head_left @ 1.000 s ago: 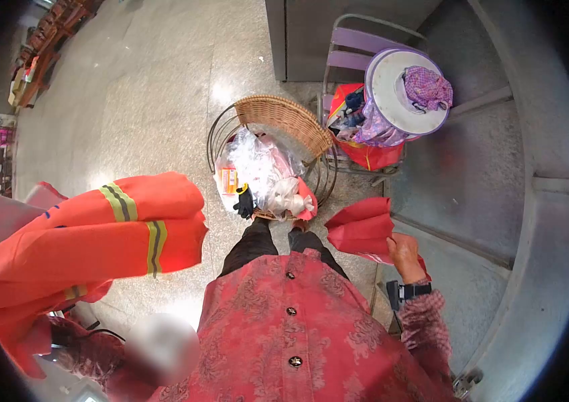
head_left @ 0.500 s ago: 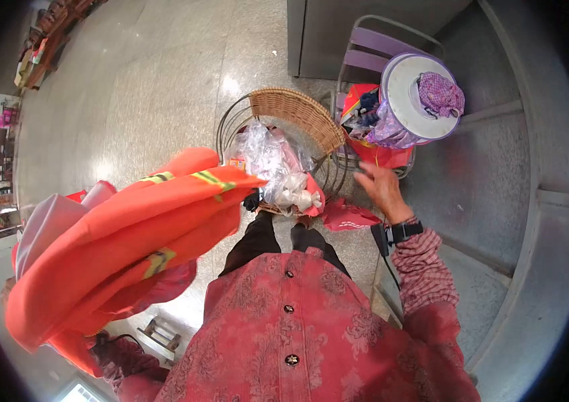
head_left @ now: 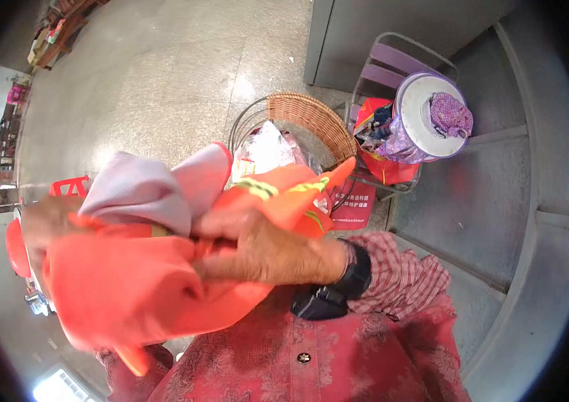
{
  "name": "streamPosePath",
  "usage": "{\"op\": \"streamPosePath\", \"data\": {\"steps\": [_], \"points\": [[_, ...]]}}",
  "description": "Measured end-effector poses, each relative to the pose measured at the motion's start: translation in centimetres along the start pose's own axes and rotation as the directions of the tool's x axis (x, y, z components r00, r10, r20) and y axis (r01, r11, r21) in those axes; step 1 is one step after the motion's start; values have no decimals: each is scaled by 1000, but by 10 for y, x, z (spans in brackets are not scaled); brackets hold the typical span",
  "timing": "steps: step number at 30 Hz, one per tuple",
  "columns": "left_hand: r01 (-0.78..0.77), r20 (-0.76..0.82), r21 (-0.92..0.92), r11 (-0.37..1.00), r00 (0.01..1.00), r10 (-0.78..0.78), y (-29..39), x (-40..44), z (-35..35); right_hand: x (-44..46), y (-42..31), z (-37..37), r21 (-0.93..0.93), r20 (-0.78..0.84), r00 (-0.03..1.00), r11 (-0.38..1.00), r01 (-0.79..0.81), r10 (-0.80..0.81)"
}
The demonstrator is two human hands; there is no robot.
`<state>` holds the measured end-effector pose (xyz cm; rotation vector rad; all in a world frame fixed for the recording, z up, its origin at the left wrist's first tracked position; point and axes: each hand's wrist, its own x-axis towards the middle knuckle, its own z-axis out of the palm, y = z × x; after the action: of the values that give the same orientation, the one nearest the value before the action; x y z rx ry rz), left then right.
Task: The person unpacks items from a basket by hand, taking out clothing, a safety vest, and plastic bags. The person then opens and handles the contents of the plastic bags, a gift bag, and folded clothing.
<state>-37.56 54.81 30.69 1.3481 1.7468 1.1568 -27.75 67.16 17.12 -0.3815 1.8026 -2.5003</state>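
The fingers (head_left: 223, 224) of the right hand (head_left: 274, 251) are parted from the thumb in a wide V, their tips against the orange garment (head_left: 123, 288), which shows in the gap, though whether they pinch it cannot be told. The garment lies in front of and beneath them, its grey lining (head_left: 137, 191) folded out above and its striped part running rightward behind the hand, while a blurred left hand (head_left: 46, 221) is at its left edge, grip unclear. Beyond stand the wicker basket (head_left: 314, 127) and, beside it, a red bag (head_left: 353, 204).
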Motion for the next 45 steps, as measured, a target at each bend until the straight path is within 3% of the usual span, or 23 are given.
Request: {"op": "streamPosePath", "data": {"steps": [3,4,5,6,9,10,11,13,15,17,19,21,23,24,26,27,32,35,36,37,39,43,45], "points": [[98,-311,-119,988,941,-131,-8,-22,-13,-8,5,-11,-158,103,988,982,-102,119],[126,-423,-182,975,885,-193,-20,-30,-13,-8,-4,-20,-15,112,946,953,-303,303],[131,-516,-257,958,819,-251,-32,-39,-13,-12,-6,-32,-16,112,946,953,-303,303],[53,-634,-340,939,724,-270,-54,-59,-10,-17,-7,-45,-97,52,954,953,-288,294],[11,-641,-298,955,739,-208,-59,-62,-31,-31,-13,-93,-236,-316,942,952,-192,112],[92,-693,-260,961,676,-252,-49,-59,-32,-35,-47,-103,-71,-394,876,941,-330,277],[97,-697,-262,960,669,-258,-52,-59,-33,-38,-59,-113,-152,-463,872,955,-256,160],[12,-771,-266,964,597,-220,-55,-61,-42,-48,-84,-115,4,-411,909,997,79,-71],[2,-769,-232,973,612,-184,-44,-63,-52,-48,-88,-116,-175,-478,872,984,24,-106],[-176,-838,-404,898,466,-285,-36,-61,-56,-50,-87,-127,-341,-539,829,939,-50,-151],[-234,-750,-571,787,537,-385,-36,-72,-78,-57,-73,-154,25,-642,764,998,-62,64],[-410,-839,-477,777,477,-263,-35,-60,-70,-63,-50,-168,102,-656,752,995,15,56],[-287,-807,-151,946,588,50,-37,-35,-37,-72,-30,-182,147,-757,649,987,62,72],[-133,-808,-388,912,524,-267,-74,-50,-81,-73,-25,-185,138,-751,658,988,69,59],[-85,-707,-409,909,659,-257,-90,-45,-74,-76,-20,-185,213,-813,573,968,134,99],[-42,-690,-456,889,648,-322,-95,-38,-63,-76,-21,-181,205,-813,575,969,137,90],[377,-371,-319,870,795,-481,-118,6,19,-74,-29,-147,168,-718,689,985,40,95],[420,-138,-353,836,861,-490,-168,16,74,-76,-31,-126,127,-706,698,991,-44,122],[328,-192,-386,862,886,-422,-189,15,98,-77,-33,-118,85,-711,696,995,-53,98],[398,-234,-231,888,863,-447,-198,14,111,-78,-35,-113,46,-717,693,997,-63,77],[540,-196,-272,797,780,-595,-199,16,123,-79,-40,-108,69,-710,701,997,-27,68],[441,-214,-374,816,815,-539,-204,32,133,-77,-39,-94,60,-681,728,997,-47,75],[122,-299,-329,936,927,-226,-199,49,127,-79,-42,-82,-20,-667,741,993,-112,70]]}}
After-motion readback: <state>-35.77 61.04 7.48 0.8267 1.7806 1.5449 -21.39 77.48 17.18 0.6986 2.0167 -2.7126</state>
